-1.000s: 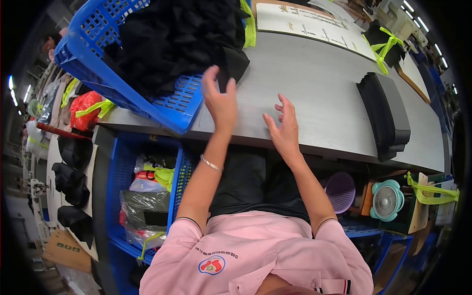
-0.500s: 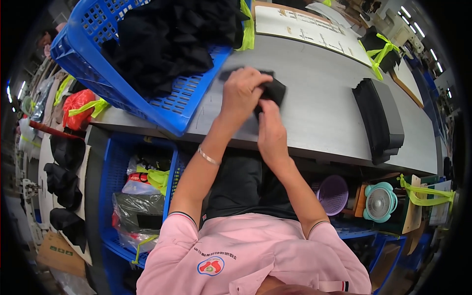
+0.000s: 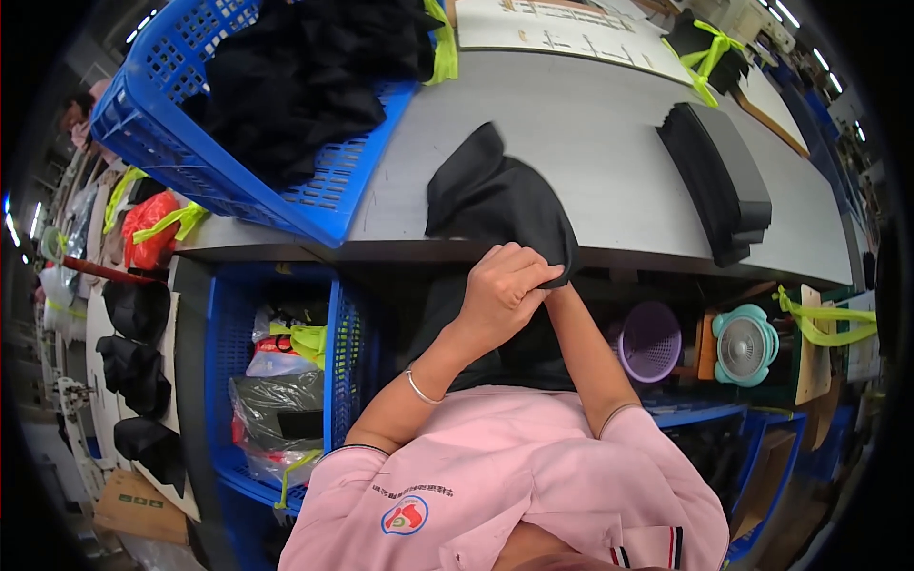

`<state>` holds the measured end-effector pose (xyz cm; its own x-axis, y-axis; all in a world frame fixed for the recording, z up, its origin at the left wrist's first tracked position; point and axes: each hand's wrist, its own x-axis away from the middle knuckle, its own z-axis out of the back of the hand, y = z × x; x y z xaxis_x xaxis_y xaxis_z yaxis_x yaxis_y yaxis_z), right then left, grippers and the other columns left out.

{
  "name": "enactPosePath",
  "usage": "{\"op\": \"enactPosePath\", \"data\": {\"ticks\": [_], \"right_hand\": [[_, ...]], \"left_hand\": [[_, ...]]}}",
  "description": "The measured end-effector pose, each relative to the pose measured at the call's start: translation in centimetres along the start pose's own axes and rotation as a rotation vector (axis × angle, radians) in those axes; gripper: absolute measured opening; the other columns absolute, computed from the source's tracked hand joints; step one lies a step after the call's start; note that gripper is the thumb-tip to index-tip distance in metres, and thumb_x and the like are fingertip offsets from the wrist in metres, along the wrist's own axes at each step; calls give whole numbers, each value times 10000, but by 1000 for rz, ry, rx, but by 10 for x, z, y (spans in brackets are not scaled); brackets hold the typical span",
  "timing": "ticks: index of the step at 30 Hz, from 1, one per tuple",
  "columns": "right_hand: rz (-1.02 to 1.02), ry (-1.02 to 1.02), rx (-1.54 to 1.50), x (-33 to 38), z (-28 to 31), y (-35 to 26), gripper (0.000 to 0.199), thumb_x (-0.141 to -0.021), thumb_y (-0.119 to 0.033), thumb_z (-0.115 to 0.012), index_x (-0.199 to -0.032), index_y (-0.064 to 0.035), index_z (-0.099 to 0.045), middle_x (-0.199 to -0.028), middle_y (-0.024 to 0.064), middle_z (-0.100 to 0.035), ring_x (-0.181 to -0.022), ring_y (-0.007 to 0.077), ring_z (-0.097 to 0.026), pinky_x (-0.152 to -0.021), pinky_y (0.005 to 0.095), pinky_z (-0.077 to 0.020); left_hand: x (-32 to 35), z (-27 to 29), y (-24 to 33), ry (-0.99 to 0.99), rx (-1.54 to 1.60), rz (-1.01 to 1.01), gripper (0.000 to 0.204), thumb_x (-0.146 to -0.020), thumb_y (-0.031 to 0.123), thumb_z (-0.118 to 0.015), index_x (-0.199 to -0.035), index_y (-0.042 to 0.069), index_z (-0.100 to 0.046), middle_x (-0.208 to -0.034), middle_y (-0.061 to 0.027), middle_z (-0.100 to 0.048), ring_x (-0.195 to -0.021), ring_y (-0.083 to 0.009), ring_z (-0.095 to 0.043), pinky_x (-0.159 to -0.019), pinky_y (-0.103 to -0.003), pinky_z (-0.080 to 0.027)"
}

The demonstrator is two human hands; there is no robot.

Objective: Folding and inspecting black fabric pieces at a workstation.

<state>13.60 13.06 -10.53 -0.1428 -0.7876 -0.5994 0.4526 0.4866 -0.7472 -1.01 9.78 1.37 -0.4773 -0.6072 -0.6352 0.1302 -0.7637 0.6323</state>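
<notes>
A piece of black cloth (image 3: 505,200) lies opened out over the front edge of the grey table, one corner pointing away from me. My left hand (image 3: 509,285), with a bracelet at its wrist, is closed on the near right edge of this cloth. Only the wrist end of my right hand (image 3: 562,297) shows beside it. The right fingers are hidden by the cloth and by my left hand. Left of the cloth, a blue plastic basket (image 3: 328,224) leans on the table with a heap of black cloth pieces (image 3: 295,86) in it.
On the table's right lies a stack of black folded pieces (image 3: 714,181). A white marked board (image 3: 571,33) lies at the back. Below the table are a blue crate (image 3: 333,371) of bagged goods, a purple basket (image 3: 650,343) and a small teal fan (image 3: 745,344).
Both hands have come back from over the table toward my body. The black cloth, bunched small between them before, is now spread out. The view has shifted slightly.
</notes>
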Motion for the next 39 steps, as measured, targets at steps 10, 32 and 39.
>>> {"op": "enactPosePath", "data": {"ticks": [10, 32, 39], "right_hand": [[-580, -699, 7, -7, 50, -68, 237, -895, 7, -586, -1128, -27, -616, -1280, 88, -608, -1144, 170, -595, -953, 287, -482], [-345, 22, -441, 32, 13, -56, 281, -893, -5, -584, -1171, -36, -602, -1401, 114, -503, -1177, 174, -548, -926, 276, -452], [-654, 209, -573, -44, -23, -84, 461, -877, -94, -642, -1322, -37, -536, -1408, 139, -491, -1112, 178, -552, -866, 285, -452]], "left_hand": [[46, -13, 39, -79, 265, 177, 141, -752, 19, -785, -881, 19, -729, -767, -70, -664, -716, -200, -613, -647, -306, -483], [-15, 27, -66, -50, 730, 555, 112, -814, 94, -727, -872, 35, -652, -1143, -89, -645, -1085, -168, -575, -993, -295, -420], [-2, 40, -49, 329, 322, 543, 456, -767, 176, -800, -1158, 85, -583, -1480, -179, -436, -1369, -282, -422, -1093, -398, -339]]}}
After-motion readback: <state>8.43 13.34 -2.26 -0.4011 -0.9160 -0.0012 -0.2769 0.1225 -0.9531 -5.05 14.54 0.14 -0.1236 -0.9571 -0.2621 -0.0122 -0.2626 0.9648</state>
